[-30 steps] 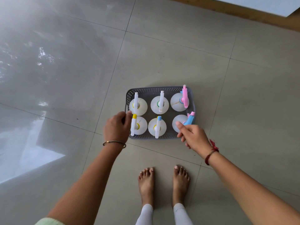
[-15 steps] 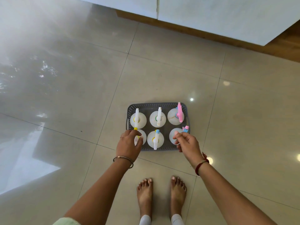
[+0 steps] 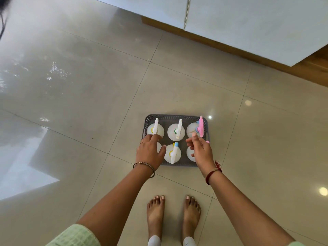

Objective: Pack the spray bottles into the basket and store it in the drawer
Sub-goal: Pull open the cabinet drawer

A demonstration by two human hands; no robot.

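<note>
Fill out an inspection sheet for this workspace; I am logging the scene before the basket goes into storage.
Surface: glossy beige tiled floor, with window reflections on the left.
Job's things: grey perforated basket on the floor; six spray bottles upright inside in two rows of three; pink spray head at back right.
Clutter: nothing seen.
Grippers: left hand over the front-left bottle and right hand over the front-right one, fingers relaxed; contact cannot be told.
Cables: nothing seen.
Surroundings: closed white cabinet fronts above a wooden plinth; bare feet near the basket.
</note>
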